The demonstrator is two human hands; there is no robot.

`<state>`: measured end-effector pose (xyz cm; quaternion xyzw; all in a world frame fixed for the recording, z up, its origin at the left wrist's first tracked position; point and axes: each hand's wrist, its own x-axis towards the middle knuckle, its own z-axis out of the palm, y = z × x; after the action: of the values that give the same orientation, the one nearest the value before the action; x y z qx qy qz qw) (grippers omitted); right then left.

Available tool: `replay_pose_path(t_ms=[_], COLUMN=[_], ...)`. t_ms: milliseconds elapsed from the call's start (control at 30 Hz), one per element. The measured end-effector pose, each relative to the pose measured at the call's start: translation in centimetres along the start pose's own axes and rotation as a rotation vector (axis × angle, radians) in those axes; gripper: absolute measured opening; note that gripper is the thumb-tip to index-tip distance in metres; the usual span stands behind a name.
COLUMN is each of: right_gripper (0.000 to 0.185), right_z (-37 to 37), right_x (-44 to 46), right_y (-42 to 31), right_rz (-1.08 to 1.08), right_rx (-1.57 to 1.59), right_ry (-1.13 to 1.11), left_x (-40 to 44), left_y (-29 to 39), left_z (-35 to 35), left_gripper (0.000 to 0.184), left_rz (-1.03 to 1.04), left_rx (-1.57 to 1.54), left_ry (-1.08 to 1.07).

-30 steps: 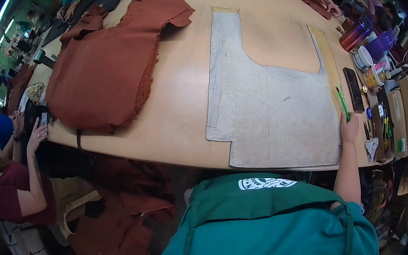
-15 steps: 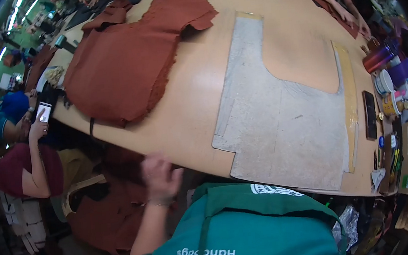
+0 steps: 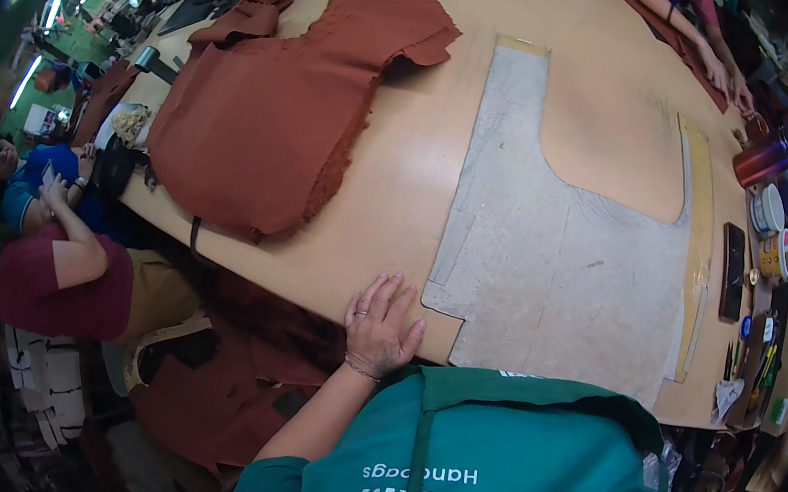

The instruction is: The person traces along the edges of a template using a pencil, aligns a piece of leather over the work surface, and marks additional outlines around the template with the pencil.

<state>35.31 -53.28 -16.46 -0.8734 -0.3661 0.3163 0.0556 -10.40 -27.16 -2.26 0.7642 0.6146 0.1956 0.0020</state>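
Note:
My left hand [image 3: 383, 326] lies palm down on the near edge of the wooden table [image 3: 356, 250], fingers spread, a ring on one finger, holding nothing. Just to its right is a large grey cutting template [image 3: 569, 266], a flat sheet with a curved notch and yellowish tape along its right strip. Beyond my hand, on the left part of the table, a reddish-brown leather hide [image 3: 258, 135] lies with ragged edges. My right hand is not in view.
At the right edge stand a metallic tumbler [image 3: 764, 157], white tubs [image 3: 767, 210], a dark oblong block [image 3: 731, 271] and pens. More brown leather [image 3: 209, 400] hangs below the table at left. A person in maroon [image 3: 62, 286] stands left; another person's hands [image 3: 728, 86] rest at the top right.
My left hand has come up from the leather at lower left onto the table edge. My right hand, which held a green pen on the template, has left the view. The view has turned.

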Motion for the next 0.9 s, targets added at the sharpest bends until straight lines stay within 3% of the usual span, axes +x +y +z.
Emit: replay_pose_path(t_ms=[900], right_gripper=[0.023], right_z=[-1.5], right_x=[-2.2], right_y=[5.3], right_rz=[0.044], right_rx=[-0.089], right_ry=[-0.151], left_x=[0.4], left_y=[0.7], left_z=[-0.7], left_gripper=[0.037], left_rz=[-0.014], left_rx=[-0.031], left_ry=[-0.024])
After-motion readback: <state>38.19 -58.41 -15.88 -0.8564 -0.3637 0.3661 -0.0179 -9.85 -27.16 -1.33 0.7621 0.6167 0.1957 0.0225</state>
